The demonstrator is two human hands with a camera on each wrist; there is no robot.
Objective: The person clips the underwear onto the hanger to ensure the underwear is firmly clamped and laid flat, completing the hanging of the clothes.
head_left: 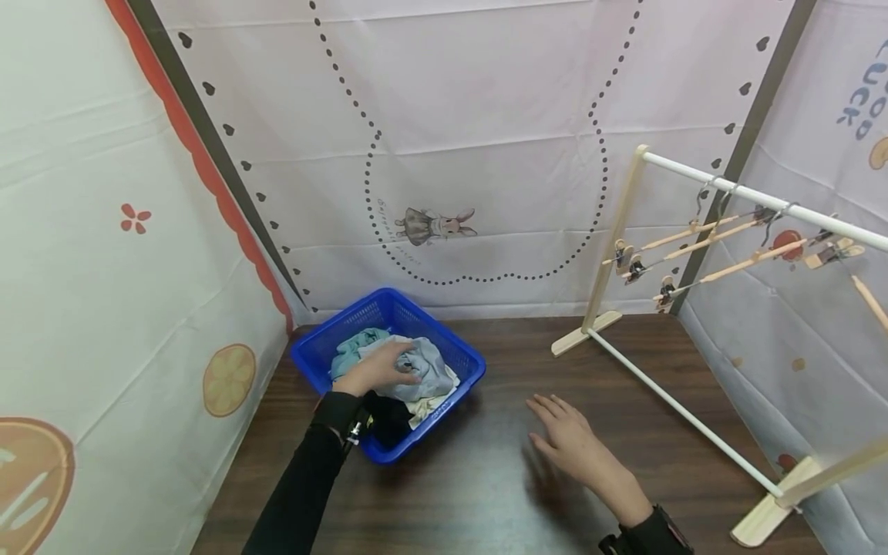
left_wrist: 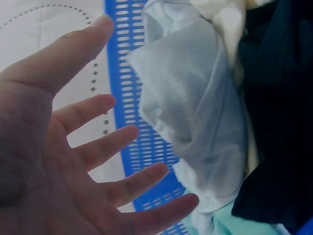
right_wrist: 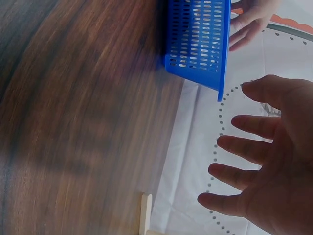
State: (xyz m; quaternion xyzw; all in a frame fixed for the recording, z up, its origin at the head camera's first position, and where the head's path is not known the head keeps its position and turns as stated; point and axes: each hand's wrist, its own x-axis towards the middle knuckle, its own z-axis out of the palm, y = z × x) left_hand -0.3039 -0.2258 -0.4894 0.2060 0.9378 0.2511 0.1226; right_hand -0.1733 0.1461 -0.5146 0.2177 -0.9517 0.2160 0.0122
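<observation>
A blue plastic basket [head_left: 473,368] on the table holds several crumpled garments: a light blue-grey one [head_left: 428,368], a teal one [head_left: 350,351], a cream one [head_left: 425,407] and a black one [head_left: 390,422]. My left hand [head_left: 378,370] hovers over the basket, fingers spread and slightly bent. The left wrist view shows its palm empty beside the light blue-grey garment [left_wrist: 190,88]. To the right of the basket, my right hand [head_left: 570,443] hangs above the table with fingers extended. In the right wrist view its palm is bare.
A wooden rack with a white rail [head_left: 756,202] stands at the right. Several clip hangers [head_left: 752,266] hang from it. Its low white bar [head_left: 683,412] runs near the wood-grain table [head_left: 499,493]. Printed cloth [head_left: 486,154] walls enclose the back and both sides.
</observation>
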